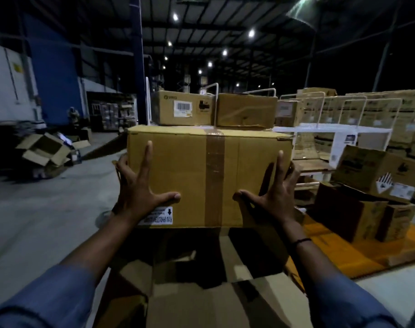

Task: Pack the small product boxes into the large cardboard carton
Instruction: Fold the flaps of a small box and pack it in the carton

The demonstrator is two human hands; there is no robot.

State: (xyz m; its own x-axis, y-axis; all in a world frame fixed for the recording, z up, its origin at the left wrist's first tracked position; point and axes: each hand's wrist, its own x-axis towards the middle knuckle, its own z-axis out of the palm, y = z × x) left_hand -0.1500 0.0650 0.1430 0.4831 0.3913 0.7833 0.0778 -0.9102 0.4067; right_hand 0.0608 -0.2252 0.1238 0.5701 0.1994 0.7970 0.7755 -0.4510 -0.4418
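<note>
I hold a brown cardboard box [192, 166], sealed with a strip of brown tape and carrying a white label near its lower left corner, up in front of me. My left hand [140, 195] grips its left edge, with the forefinger and thumb spread on the facing side. My right hand [275, 192] grips the right edge the same way. Directly below the box stands the large cardboard carton [201, 311], its flaps open and its inside dark.
Two brown boxes [181, 108] [246, 110] sit on a white wire rack [332, 129] just behind. Several cartons [367, 166] rest on an orange pallet [343, 252] at the right. Flattened open cartons [45, 150] lie on the concrete floor at the left, near a blue column [139, 67].
</note>
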